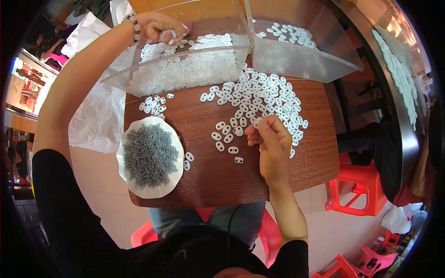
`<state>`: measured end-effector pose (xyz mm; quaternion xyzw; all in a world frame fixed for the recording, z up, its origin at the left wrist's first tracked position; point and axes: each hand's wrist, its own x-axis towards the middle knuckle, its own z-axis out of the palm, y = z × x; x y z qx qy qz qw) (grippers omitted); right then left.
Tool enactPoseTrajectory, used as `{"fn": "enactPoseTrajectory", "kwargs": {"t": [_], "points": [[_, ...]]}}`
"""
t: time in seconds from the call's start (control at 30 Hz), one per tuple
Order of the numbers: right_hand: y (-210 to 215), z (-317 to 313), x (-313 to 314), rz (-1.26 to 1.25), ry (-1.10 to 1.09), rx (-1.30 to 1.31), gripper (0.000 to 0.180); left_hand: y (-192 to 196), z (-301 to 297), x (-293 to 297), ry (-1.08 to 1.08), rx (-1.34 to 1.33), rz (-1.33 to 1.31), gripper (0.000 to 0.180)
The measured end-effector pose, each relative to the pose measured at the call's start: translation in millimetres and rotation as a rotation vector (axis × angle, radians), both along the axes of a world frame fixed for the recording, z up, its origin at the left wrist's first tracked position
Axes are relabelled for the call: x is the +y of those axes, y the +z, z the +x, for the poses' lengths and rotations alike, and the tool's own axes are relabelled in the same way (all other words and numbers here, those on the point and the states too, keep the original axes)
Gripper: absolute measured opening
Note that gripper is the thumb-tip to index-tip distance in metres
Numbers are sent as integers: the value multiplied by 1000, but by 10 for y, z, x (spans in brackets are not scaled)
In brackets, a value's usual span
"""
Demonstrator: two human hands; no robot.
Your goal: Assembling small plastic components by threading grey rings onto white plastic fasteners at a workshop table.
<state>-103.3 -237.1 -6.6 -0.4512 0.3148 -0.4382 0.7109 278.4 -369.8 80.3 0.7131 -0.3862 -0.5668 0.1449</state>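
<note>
My right hand (274, 148) is over the right half of the brown table, its thumb and fingertips pinched on a small white oval plastic piece (256, 123). Many like it, flat with two holes, lie in a loose white heap (278, 99) just beyond and right of that hand. Far left, my left hand (164, 30) is over a clear plastic bin (185, 54) holding many small white pieces (204, 65). Its fingers are curled closed; small whitish spots show at them, but what they hold cannot be made out. A scalloped white plate (124, 173) heaped with small grey screw-like pieces (150, 155) stands at the left.
A second clear bin (301, 62) with some white ovals stands back right. A small cluster of white pieces (153, 105) lies beyond the plate. Red stools (357, 185) stand on the floor to the right. Crumpled white plastic sheeting (95, 118) hangs at the table's left.
</note>
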Motion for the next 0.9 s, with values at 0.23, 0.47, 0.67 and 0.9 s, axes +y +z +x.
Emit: {"fn": "enactPoseTrajectory", "kwargs": {"t": [0.23,0.47,0.67,0.9], "points": [[-91,15,-56,8,-16,-32,14,480,-74,214,175,399,-129,20],[-170,52,-61,-44,-48,-88,16,872,-659,467,69,709,20,10],[-262,37,-26,-35,-72,-202,13,669,-1601,1003,-62,567,-165,23],[-347,210,204,46,-80,-274,15,-283,-2093,1339,2,214,-151,16]]}}
